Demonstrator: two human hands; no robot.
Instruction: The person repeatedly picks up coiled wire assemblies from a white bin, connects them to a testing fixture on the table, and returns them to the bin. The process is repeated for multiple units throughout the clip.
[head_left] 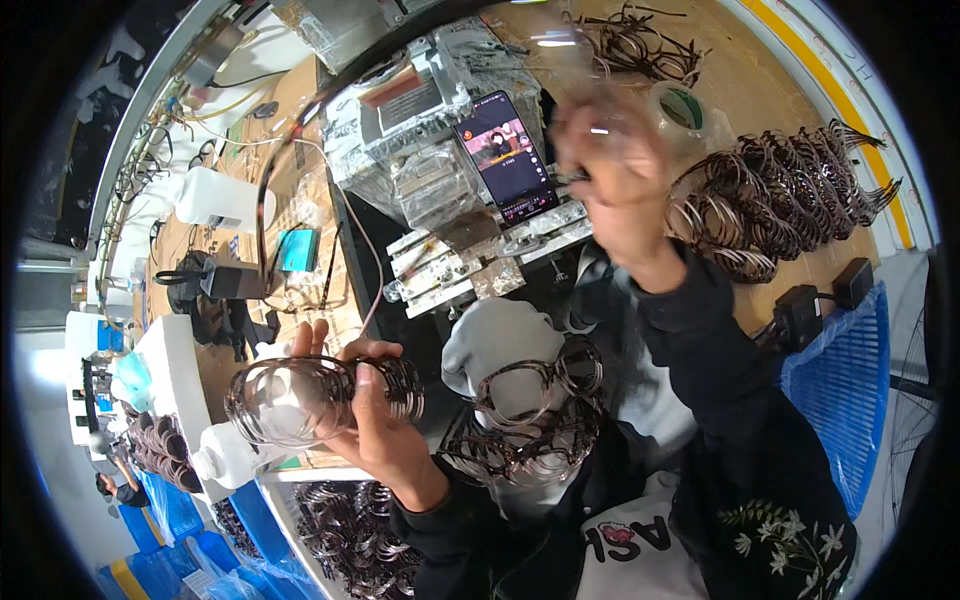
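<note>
Blue crates (260, 520) stand low at the room's far left, where a co-worker (130, 493) in dark clothing is visible. Next comes the brown-topped workbench (285, 115), with a white plastic bottle (212, 198), a black box-shaped device (230, 280) and a small teal packet (299, 250) on it. Near its front edge, the left hand (380, 425) grasps a stack of eyeglass frames (265, 402), brown and translucent, thumb across the top and fingers around the far side. Below that hand, a white-rimmed tray (268, 492) holds many more dark frames (350, 535).

At the centre, a lit phone (508, 165) leans against a plastic-wrapped machine (410, 100); nearer the body, several loose frames (530, 450) lie on grey fabric (500, 340). Right of the phone, the right hand (615, 150) is raised and blurred, its fingers bent; whether it grips anything, I cannot tell. Just beyond it sits a tape roll (682, 107). Farther right, rows of stacked brown frames (780, 200) lie on the bench, above a blue basket (848, 390).
</note>
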